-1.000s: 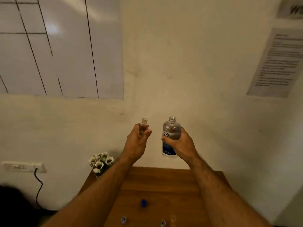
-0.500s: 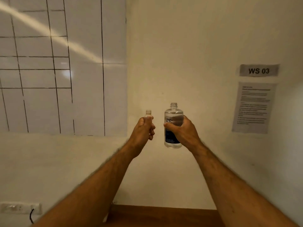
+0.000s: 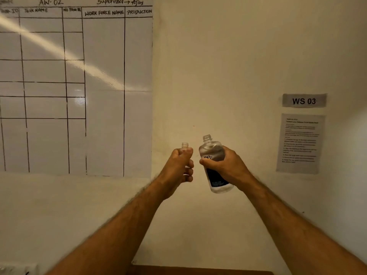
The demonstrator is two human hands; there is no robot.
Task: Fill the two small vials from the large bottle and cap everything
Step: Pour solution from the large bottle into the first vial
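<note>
Bench (image 3: 198,271): only a thin strip of its brown far edge shows at the bottom of the frame, between the two forearms.

Both bare forearms reach up and forward, raised well above the bench, in front of the wall.

Left hand (image 3: 178,167): fingers curled closed around a small clear vial (image 3: 185,145). Only the threaded neck, uncapped, shows above the thumb; the body is hidden in the fist. Vial stands about upright.

Right hand (image 3: 226,165): wrapped closed around the middle of the large bottle (image 3: 215,165), thumb across the front of the label. Bottle clear, with a dark label low on the body; mouth open, no cap. It tilts, its neck leaning left toward the vial. The two mouths are near each other but apart, the bottle's sitting a little higher. Liquid level: cannot tell.

Behind, on the cream wall (image 3: 218,66): a whiteboard (image 3: 75,86) at left, ruled into a grid, with handwritten headers including "WORK FORCE NAME" and "PRODUCTION". At right, a grey sign (image 3: 304,100) reading "WS 03", with a printed sheet (image 3: 299,142) just below it, text too small to read.
</note>
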